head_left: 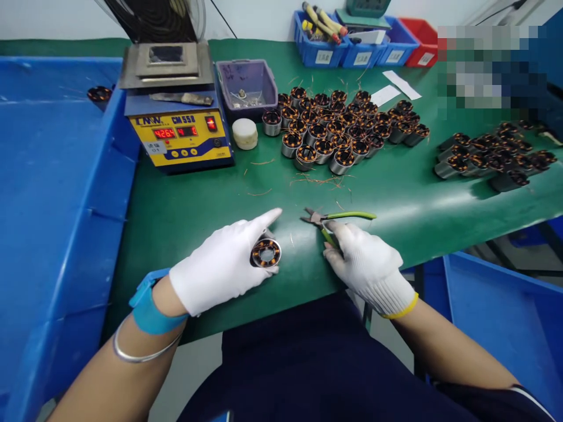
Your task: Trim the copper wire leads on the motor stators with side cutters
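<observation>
In my left hand (pixel 222 264), gloved in white, is a wire-wound motor stator (pixel 275 253), its open round face turned up. The left thumb and fingers curl around its side, with the index finger stretched forward. To its right, the green-handled cutting pliers (pixel 352 215) lie with jaws pointing left. My right hand (pixel 369 261), in a knitted white glove with a yellow cuff, has thumb and fingers closed on the nearer handle. The farther handle sticks out free, so the pliers are spread.
Several stators (pixel 316 133) stand grouped behind the hands, with another group (pixel 492 155) at right. A yellow-fronted counter machine (pixel 180 140), purple bin (pixel 268 82) and round white block (pixel 245 133) stand back left. Blue troughs (pixel 57 193) flank the table. Wire scraps (pixel 259 193) lie about. A blurred patch covers the upper right.
</observation>
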Tool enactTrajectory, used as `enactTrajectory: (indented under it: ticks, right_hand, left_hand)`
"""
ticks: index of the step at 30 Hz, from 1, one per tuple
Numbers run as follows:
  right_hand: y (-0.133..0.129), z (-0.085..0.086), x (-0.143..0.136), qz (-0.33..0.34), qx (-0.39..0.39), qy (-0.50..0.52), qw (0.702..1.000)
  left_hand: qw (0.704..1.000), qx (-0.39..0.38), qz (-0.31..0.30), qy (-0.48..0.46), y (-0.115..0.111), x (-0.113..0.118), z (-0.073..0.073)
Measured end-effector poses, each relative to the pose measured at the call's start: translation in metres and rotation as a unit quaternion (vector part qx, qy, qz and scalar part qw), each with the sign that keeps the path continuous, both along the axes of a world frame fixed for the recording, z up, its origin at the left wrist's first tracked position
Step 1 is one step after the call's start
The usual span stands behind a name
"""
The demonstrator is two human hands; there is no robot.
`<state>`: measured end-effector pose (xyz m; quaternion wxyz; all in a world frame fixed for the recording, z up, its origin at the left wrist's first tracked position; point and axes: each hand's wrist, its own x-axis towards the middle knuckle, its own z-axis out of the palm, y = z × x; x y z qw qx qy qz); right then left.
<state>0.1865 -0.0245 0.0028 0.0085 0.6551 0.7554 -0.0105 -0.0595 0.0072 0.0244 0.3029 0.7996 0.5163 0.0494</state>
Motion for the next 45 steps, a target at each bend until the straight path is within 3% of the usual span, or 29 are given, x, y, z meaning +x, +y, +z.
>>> enactTrajectory:
  ticks: [4,8,10,13,16,20,22,25,28,31,36,40,45]
  right_hand:
    - [0.010,0.008,-0.006,0.045,0.039,0.148,0.987]
    - [0.018,0.020,-0.023,0.066,-0.096,0.272,0.955]
    - [0.023,0.021,-0.034,0.077,-0.100,0.272,0.954]
    - [0.029,0.013,-0.048,0.104,-0.034,0.286,0.952]
    - [0.034,0.003,-0.056,0.136,0.012,0.319,0.938]
    - [0.036,0.001,-0.056,0.189,0.047,0.347,0.917]
    - [0.037,0.003,-0.049,0.157,0.053,0.370,0.914]
    - [0.041,0.003,-0.027,0.023,0.049,0.401,0.915]
    - [0.044,0.001,-0.006,-0.078,0.041,0.454,0.887]
    - [0.039,0.000,-0.001,-0.075,0.020,0.510,0.857]
    - [0.023,0.002,-0.026,0.122,0.021,0.423,0.898]
    - [0.019,0.002,-0.045,0.121,0.028,0.342,0.931]
    - [0.019,-0.002,-0.053,0.098,0.046,0.339,0.935]
  left_hand:
    - [0.995,0.006,0.033,-0.097,0.004,-0.025,0.011]
    - [0.990,-0.009,0.100,-0.099,0.007,-0.044,0.019]
    - [0.992,-0.023,0.084,-0.091,0.008,-0.038,0.013]
    - [0.993,-0.004,0.053,-0.110,0.008,-0.014,-0.003]
    - [0.987,-0.003,0.082,-0.138,0.007,0.009,-0.016]
    - [0.985,0.004,0.105,-0.134,0.006,0.016,-0.018]
    - [0.985,0.009,0.104,-0.134,0.006,0.016,-0.017]
    - [0.986,0.010,0.113,-0.123,0.006,0.015,-0.016]
    - [0.988,0.003,0.109,-0.106,0.007,0.013,-0.016]
    - [0.993,0.008,0.073,-0.095,0.007,0.010,-0.015]
    - [0.996,0.082,0.034,-0.028,0.002,0.009,-0.014]
    - [0.991,0.131,0.004,-0.034,-0.002,0.012,-0.023]
    - [0.980,0.179,-0.041,-0.073,-0.004,0.016,-0.031]
